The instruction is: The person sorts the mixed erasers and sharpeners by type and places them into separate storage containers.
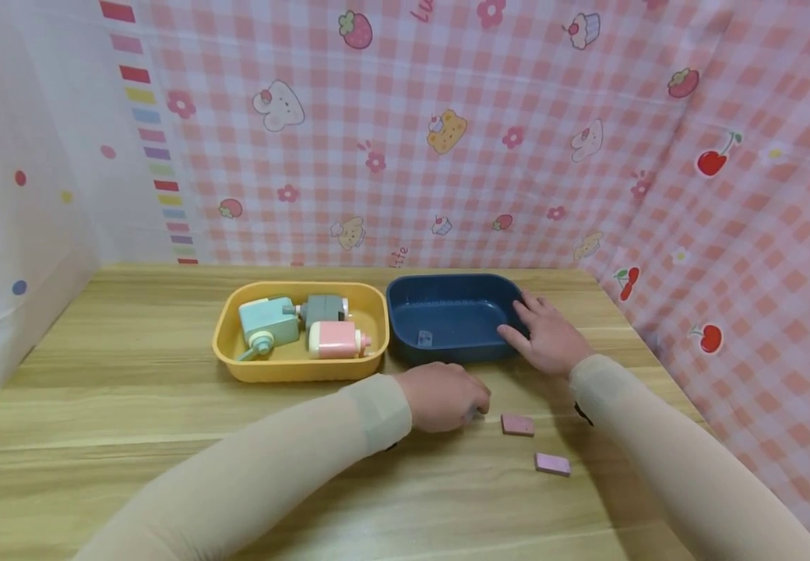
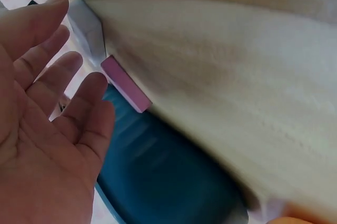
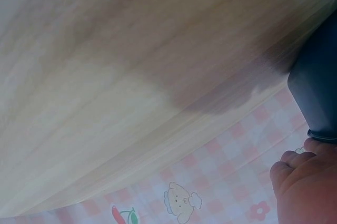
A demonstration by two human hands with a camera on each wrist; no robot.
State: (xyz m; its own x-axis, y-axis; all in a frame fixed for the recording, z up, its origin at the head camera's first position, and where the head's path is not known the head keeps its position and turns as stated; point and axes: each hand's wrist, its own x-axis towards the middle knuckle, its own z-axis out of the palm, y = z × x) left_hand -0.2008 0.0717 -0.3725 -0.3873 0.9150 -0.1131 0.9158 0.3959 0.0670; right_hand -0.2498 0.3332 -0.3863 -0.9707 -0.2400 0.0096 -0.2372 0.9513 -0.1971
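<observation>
My left hand (image 1: 445,396) hovers low over the table in front of the blue bin. Its fingers are loosely bent around a small grey block (image 2: 88,29), without a visible grip in the left wrist view. A dark pink block (image 1: 518,425) lies just right of that hand, and a lighter pink block (image 1: 552,464) sits nearer me. My right hand (image 1: 552,336) rests with spread fingers on the right rim of the blue bin (image 1: 457,354). In the right wrist view, its fingertips are partly hidden at the bin's edge.
Left of the blue bin, a yellow bin (image 1: 300,374) holds a light-blue pump bottle (image 1: 269,321), a grey bottle (image 1: 325,306) and a pink bottle (image 1: 336,340). A small clear label (image 1: 424,338) shows inside the blue bin. Checked cloth (image 1: 405,179) hangs behind the wooden table.
</observation>
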